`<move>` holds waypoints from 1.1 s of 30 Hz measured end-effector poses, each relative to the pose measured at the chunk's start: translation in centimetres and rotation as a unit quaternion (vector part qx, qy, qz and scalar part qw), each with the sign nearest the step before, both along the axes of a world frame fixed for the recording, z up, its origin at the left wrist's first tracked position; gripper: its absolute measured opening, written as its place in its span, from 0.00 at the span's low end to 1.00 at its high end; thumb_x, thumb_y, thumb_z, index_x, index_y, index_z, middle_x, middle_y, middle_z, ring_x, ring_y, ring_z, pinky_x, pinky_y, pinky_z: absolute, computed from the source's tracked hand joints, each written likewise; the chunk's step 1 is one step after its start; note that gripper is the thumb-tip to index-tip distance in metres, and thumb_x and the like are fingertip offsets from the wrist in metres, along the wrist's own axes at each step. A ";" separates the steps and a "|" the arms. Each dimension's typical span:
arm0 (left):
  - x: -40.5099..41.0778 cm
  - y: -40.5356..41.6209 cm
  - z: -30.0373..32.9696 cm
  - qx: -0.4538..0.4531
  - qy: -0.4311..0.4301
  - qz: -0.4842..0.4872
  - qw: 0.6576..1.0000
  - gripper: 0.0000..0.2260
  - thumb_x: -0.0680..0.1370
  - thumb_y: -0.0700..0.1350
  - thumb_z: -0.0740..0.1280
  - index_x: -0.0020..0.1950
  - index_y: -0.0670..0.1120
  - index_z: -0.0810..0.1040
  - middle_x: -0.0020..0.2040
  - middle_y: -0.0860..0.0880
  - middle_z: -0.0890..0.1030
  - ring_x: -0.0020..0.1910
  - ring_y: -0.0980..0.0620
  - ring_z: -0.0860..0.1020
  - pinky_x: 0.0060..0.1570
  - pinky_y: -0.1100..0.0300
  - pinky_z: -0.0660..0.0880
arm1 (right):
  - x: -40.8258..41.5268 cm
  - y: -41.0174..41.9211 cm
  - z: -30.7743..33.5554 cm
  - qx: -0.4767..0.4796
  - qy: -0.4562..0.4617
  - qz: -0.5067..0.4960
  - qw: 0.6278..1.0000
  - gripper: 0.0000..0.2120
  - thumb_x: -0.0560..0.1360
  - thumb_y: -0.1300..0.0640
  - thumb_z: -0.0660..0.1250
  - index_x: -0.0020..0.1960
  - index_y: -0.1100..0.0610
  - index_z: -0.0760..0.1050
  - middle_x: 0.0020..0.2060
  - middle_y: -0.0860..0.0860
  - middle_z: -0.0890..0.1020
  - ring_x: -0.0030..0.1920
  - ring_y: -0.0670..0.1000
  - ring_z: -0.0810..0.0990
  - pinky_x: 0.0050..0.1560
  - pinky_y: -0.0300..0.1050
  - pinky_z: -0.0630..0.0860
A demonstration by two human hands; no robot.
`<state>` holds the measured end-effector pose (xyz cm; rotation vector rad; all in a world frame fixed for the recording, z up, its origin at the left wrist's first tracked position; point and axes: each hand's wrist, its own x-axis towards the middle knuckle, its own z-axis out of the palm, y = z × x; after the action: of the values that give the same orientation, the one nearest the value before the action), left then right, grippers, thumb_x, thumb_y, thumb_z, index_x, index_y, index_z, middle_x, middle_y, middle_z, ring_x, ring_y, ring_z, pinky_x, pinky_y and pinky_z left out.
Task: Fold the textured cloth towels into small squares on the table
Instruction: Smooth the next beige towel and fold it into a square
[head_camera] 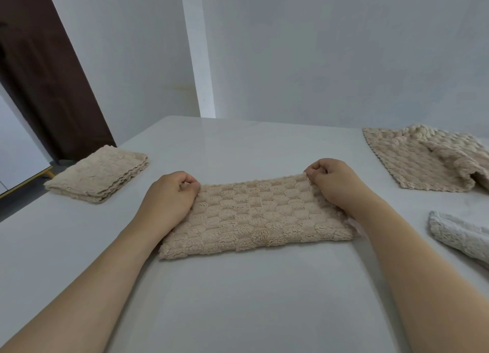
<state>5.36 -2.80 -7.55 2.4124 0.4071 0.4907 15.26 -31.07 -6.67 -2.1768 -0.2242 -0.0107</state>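
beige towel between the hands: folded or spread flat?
Folded once: the beige towel is a doubled strip, its far corners pinched by left hand and right hand.

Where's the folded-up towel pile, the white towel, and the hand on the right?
folded towel pile [98, 174], head view, top middle.
white towel [460, 234], head view, fluffy top.
right hand [334, 184], head view, back of hand.

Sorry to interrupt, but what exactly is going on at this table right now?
A person is folding towels. The left hand and right hand each pinch a far corner of a beige towel lying as a long rectangle on the table. A folded stack sits left; unfolded towels wait right.
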 end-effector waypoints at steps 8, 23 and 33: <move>0.2 0.0 -0.3 0.039 0.040 -0.022 0.998 0.07 0.81 0.52 0.61 0.48 0.53 0.77 0.41 0.57 0.79 0.43 0.54 0.77 0.40 0.57 0.67 | 0.0 -0.3 0.5 -0.061 -0.034 -0.009 0.998 0.06 0.80 0.57 0.60 0.46 0.53 0.74 0.37 0.48 0.76 0.37 0.49 0.72 0.35 0.42 0.67; -1.2 -2.4 1.6 0.169 -0.017 0.021 0.985 0.18 0.81 0.48 0.56 0.71 0.48 0.68 0.66 0.47 0.70 0.65 0.44 0.65 0.66 0.50 0.61 | -1.7 2.6 3.0 -0.153 -0.101 -0.009 0.983 0.18 0.80 0.55 0.57 0.69 0.55 0.69 0.66 0.54 0.72 0.66 0.54 0.69 0.67 0.51 0.67; -2.2 -6.9 -0.9 0.253 0.175 -0.150 0.940 0.27 0.83 0.57 0.42 0.81 0.50 0.45 0.81 0.52 0.46 0.79 0.53 0.43 0.77 0.50 0.40 | -3.9 6.8 -1.7 -0.350 -0.079 0.124 0.925 0.25 0.83 0.47 0.43 0.79 0.49 0.52 0.78 0.47 0.53 0.78 0.50 0.49 0.77 0.53 0.42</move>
<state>3.12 -9.75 -8.41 3.0063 0.0481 0.0188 11.33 -24.25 -8.37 -2.8435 -0.6819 0.0428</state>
